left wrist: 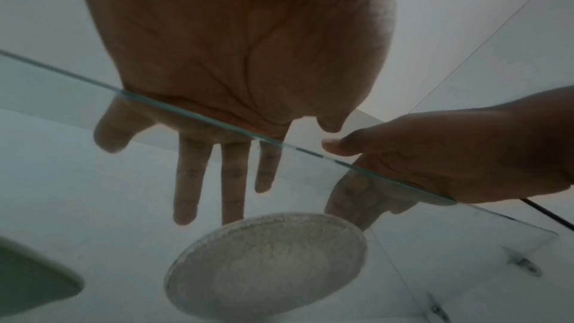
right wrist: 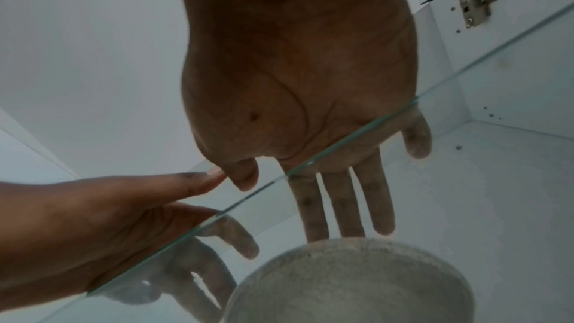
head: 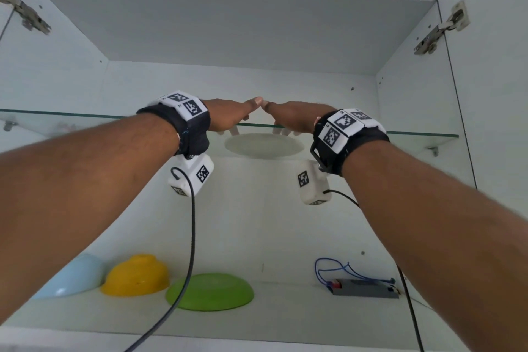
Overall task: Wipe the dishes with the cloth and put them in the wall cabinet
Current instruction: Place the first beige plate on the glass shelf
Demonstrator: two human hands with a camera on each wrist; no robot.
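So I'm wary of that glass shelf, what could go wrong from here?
1. The pale round plate sits on the thin glass shelf resting on small metal pegs; pushing down or bumping the front edge might shift or crack it.
2. The left hand and right hand lie flat with fingertips at the plate's rim; withdrawing carelessly could drag it toward the edge.

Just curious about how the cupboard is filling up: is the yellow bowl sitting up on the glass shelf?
No. The yellow bowl sits upside down on the cabinet's bottom shelf, between a light blue bowl and a green plate, well below the glass shelf.
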